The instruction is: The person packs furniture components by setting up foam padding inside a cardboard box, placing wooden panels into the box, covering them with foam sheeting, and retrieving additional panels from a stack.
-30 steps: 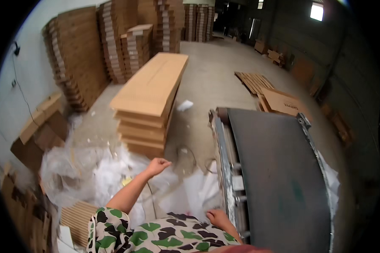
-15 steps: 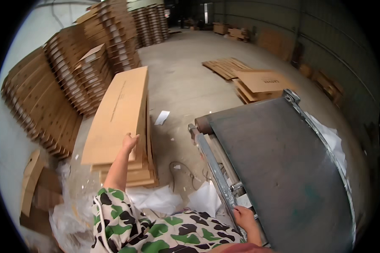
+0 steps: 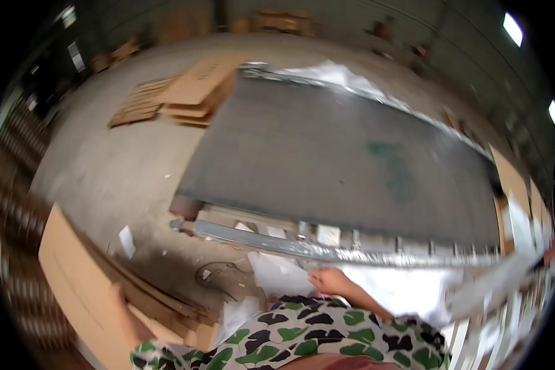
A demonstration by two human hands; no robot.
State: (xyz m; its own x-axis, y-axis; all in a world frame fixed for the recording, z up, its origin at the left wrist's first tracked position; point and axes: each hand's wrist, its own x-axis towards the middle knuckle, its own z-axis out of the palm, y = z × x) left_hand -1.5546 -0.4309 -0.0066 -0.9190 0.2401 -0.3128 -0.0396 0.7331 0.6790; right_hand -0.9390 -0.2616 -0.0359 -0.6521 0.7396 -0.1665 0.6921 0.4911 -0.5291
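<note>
My left hand (image 3: 118, 297) is at the near-right edge of the long brown cardboard box (image 3: 77, 277) on top of the stack at lower left. Motion blur smears its fingers, so its grip cannot be made out. My right hand (image 3: 330, 281) hovers in front of my body with its fingers curled in and nothing visible in them. Beyond it, apart from the hand, runs the metal side rail (image 3: 277, 245) of a wide conveyor with a dark belt (image 3: 327, 148). White sheets (image 3: 280, 271) lie below the rail, close to my right hand.
Flat cardboard boxes (image 3: 197, 86) and a wooden pallet (image 3: 140, 102) lie on the floor beyond the conveyor's left end. Blurred stacks of slatted wood (image 3: 18, 216) stand at far left. Cardboard panels (image 3: 512, 179) and a translucent sheet (image 3: 499, 290) are at the right.
My view has swung to the right, bringing the conveyor across the middle. My right hand has come off the rail. My left hand remains at the box.
</note>
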